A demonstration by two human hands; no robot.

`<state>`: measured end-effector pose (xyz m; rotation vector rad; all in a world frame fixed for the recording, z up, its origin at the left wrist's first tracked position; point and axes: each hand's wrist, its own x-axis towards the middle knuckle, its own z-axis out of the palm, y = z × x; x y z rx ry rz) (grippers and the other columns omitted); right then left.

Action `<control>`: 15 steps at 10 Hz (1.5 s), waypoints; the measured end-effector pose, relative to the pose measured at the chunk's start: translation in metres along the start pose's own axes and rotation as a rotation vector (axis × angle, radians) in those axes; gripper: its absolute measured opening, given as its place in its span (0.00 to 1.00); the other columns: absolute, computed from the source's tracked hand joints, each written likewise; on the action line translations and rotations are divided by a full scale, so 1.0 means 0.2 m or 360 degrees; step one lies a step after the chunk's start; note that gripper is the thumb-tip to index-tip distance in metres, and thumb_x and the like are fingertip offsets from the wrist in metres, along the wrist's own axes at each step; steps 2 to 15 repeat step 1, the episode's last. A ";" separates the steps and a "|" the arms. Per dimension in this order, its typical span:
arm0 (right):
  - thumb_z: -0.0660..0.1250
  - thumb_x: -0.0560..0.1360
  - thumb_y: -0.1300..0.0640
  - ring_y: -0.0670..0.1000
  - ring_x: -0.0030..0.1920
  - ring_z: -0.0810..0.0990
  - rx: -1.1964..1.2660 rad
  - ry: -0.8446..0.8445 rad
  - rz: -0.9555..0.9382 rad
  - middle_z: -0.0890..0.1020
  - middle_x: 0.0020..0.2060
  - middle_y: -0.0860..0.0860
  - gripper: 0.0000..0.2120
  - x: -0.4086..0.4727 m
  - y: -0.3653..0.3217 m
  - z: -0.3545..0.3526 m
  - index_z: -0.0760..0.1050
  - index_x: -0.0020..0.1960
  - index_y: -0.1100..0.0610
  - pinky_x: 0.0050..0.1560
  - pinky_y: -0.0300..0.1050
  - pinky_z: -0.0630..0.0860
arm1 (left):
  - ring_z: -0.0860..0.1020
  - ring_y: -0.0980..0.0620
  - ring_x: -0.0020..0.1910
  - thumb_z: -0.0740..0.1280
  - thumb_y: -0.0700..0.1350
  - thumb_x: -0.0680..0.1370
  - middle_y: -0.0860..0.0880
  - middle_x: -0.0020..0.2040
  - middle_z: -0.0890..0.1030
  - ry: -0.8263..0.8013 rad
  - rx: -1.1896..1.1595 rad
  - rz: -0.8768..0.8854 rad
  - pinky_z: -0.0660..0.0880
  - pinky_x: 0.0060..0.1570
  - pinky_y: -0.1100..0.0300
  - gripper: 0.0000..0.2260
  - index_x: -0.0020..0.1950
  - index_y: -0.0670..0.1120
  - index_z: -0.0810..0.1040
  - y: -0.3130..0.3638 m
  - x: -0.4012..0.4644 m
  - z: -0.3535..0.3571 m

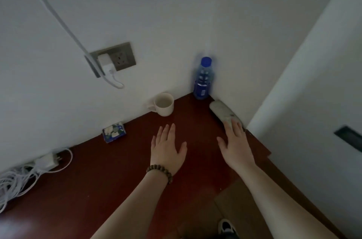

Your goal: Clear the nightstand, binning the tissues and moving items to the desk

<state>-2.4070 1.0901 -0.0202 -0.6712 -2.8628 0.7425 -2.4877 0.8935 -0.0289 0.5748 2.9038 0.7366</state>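
Reaching over the dark red counter (117,180), both hands were spread flat with straight fingers, holding nothing. The left hand (168,148), a bead bracelet (159,172) on its wrist, hovered near the middle. The right hand (235,144) had its fingertips on the near end of a remote (221,110) lying along the right edge. A bottle (203,80) stood in the far corner, a mug (163,103) and a tissue pack (114,131) along the back edge, and a charger with tangled cables (23,176) at the left.

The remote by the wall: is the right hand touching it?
Touching. The head view shows the right hand with straight fingers lying over the near end of the remote.
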 end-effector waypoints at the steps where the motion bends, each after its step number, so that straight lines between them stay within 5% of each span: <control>1: 0.55 0.80 0.47 0.53 0.76 0.44 -0.0019 0.0158 0.0118 0.50 0.77 0.53 0.28 -0.13 0.02 0.00 0.51 0.76 0.52 0.75 0.52 0.46 | 0.47 0.50 0.76 0.55 0.60 0.77 0.49 0.78 0.54 -0.0142 0.0057 0.0155 0.46 0.74 0.50 0.32 0.77 0.50 0.49 0.06 0.00 0.04; 15: 0.55 0.80 0.47 0.53 0.76 0.44 -0.0019 0.0158 0.0118 0.50 0.77 0.53 0.28 -0.13 0.02 0.00 0.51 0.76 0.52 0.75 0.52 0.46 | 0.47 0.50 0.76 0.55 0.60 0.77 0.49 0.78 0.54 -0.0142 0.0057 0.0155 0.46 0.74 0.50 0.32 0.77 0.50 0.49 0.06 0.00 0.04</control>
